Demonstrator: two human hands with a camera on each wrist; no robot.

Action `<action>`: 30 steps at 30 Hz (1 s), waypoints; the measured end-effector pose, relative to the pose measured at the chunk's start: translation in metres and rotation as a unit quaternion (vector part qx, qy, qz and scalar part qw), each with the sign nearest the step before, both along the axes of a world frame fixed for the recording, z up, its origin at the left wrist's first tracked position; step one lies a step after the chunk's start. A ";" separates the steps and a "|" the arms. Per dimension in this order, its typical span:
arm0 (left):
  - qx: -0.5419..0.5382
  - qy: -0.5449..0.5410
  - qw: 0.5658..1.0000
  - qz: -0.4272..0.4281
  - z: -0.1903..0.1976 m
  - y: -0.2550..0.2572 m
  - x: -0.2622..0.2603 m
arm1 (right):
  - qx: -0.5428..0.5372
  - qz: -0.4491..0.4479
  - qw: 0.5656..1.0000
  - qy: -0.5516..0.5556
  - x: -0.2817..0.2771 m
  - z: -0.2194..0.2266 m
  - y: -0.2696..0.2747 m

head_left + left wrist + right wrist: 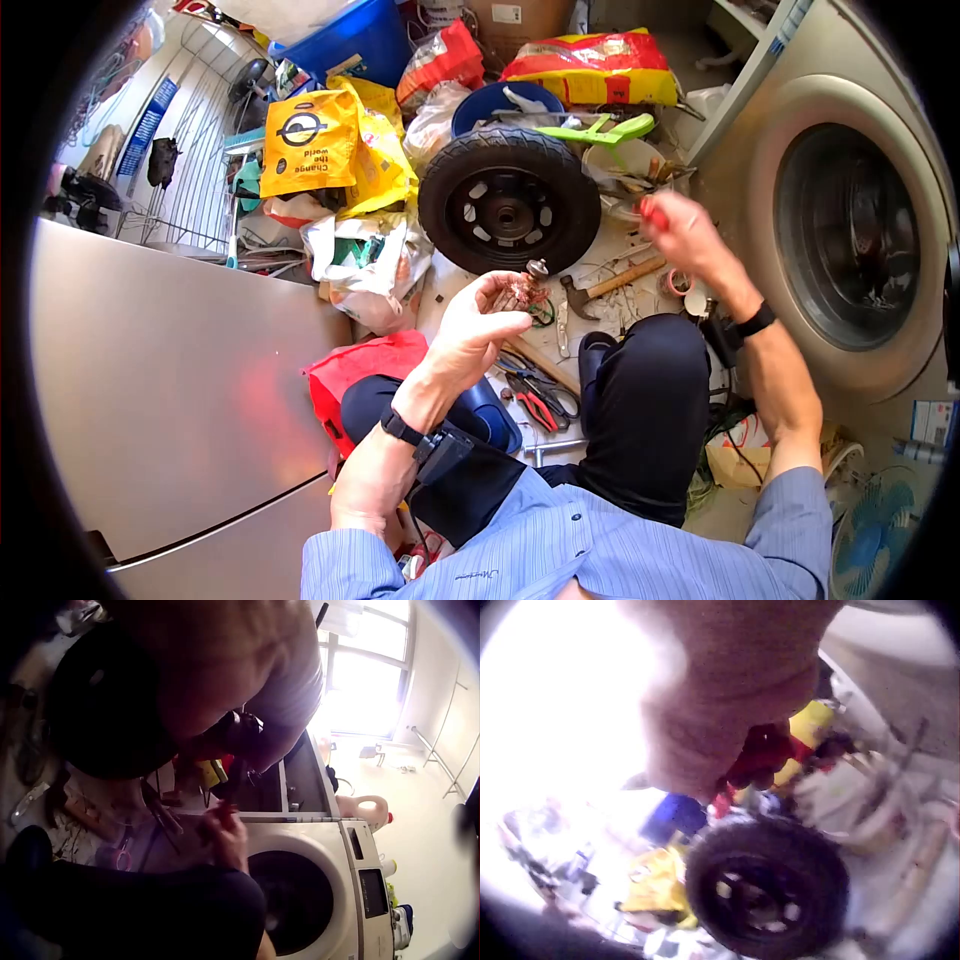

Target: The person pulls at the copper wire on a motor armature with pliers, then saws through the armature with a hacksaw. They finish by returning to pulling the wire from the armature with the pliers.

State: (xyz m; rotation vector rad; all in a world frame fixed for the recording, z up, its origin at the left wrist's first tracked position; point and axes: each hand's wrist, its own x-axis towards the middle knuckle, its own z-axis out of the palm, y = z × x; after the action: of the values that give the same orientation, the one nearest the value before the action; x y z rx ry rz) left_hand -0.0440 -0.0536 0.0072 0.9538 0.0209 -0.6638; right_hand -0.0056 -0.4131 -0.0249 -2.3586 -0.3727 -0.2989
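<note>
My left hand (468, 325) holds a small piece with a shiny metal top (538, 268) and a reddish, rough-looking lower part, between thumb and fingers. In the left wrist view the metal piece (246, 724) shows dark at the fingertips. Off to the right, my right hand (690, 235) is curled round a red-handled tool (653, 214), blurred; its kind I cannot tell. The right wrist view shows the red handle (761, 759) under the fingers, partly hidden by the hand. Both hands are above the floor, with a black-rimmed wheel (508, 205) beyond them.
On the floor lie a hammer (622, 281), red-handled pliers (532, 402) and a folding knife (562, 330). A bucket of tools (622, 160) stands beside the wheel. Yellow bags (312, 145) sit at the left, a washing machine (765, 215) at the right.
</note>
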 end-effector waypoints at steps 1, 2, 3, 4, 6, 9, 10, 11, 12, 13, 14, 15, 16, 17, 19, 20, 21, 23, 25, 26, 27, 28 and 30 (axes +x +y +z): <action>-0.007 -0.008 1.000 -0.004 0.004 0.001 0.003 | 0.035 -0.018 0.998 -0.043 0.009 0.042 0.007; -0.024 -0.017 1.000 -0.010 0.006 0.005 0.007 | 0.033 -0.035 0.997 -0.063 0.013 0.083 0.013; -0.035 -0.048 0.998 -0.005 0.012 0.007 0.010 | 0.032 -0.050 0.995 -0.084 0.016 0.121 0.022; -0.062 -0.048 0.997 -0.010 0.015 0.011 0.016 | 0.073 -0.057 0.991 -0.100 0.013 0.154 0.038; -0.091 -0.067 0.993 -0.021 0.021 0.016 0.028 | 0.137 -0.035 0.981 -0.132 0.011 0.184 0.064; -0.108 -0.047 0.992 -0.048 0.027 0.028 0.044 | 0.352 0.050 0.933 0.051 -0.010 0.192 0.121; -0.094 -0.052 0.994 -0.030 0.024 0.030 0.048 | 0.357 0.072 0.924 0.118 -0.012 0.182 0.131; -0.095 -0.055 0.994 -0.024 0.021 0.034 0.052 | 0.359 0.096 0.910 0.184 -0.011 0.164 0.141; -0.084 -0.052 0.995 -0.017 0.017 0.038 0.054 | 0.374 0.089 0.890 0.244 -0.014 0.148 0.153; -0.071 -0.045 0.996 -0.009 0.015 0.042 0.056 | 0.388 0.082 0.865 0.306 -0.016 0.131 0.163; -0.055 -0.062 0.997 0.006 0.013 0.043 0.057 | 0.380 0.086 0.856 0.339 -0.018 0.114 0.169; -0.038 -0.050 0.998 0.027 0.011 0.047 0.058 | 0.372 0.087 0.845 0.373 -0.022 0.098 0.171; -0.027 -0.053 0.998 0.028 0.008 0.051 0.057 | 0.313 0.097 0.863 0.383 -0.023 0.088 0.170; -0.017 -0.059 0.998 0.030 0.006 0.055 0.061 | 0.231 0.106 0.894 0.369 -0.020 0.085 0.169; -0.009 -0.055 0.998 0.043 0.008 0.060 0.063 | 0.159 0.126 0.930 0.306 -0.014 0.072 0.169; 0.000 -0.051 0.998 0.047 0.009 0.063 0.064 | 0.161 0.129 0.928 0.310 -0.012 0.068 0.169; 0.002 -0.046 0.998 0.049 0.010 0.066 0.064 | 0.075 0.126 0.970 0.196 -0.010 0.065 0.169; 0.016 -0.048 0.997 0.050 0.013 0.071 0.064 | -0.011 0.125 0.989 0.081 -0.006 0.063 0.168; 0.026 -0.034 0.997 0.066 0.014 0.071 0.062 | -0.136 0.099 0.986 0.000 -0.002 0.059 0.167; 0.036 -0.020 0.996 0.078 0.012 0.072 0.061 | -0.174 0.094 0.980 0.000 0.000 0.055 0.166; 0.046 -0.005 0.995 0.089 0.009 0.072 0.060 | -0.174 0.094 0.980 0.004 0.002 0.053 0.167; 0.067 0.004 0.993 0.095 0.008 0.072 0.059 | -0.194 0.085 0.977 -0.005 0.005 0.053 0.169; 0.100 0.012 0.991 0.091 0.005 0.073 0.059 | -0.216 0.075 0.973 -0.032 0.009 0.046 0.169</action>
State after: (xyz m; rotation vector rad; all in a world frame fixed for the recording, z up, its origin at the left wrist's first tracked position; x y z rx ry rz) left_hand 0.0147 0.0194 0.0120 1.1227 0.1969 -0.5096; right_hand 0.0035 -0.2443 0.0214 -2.7275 -0.7046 -0.2398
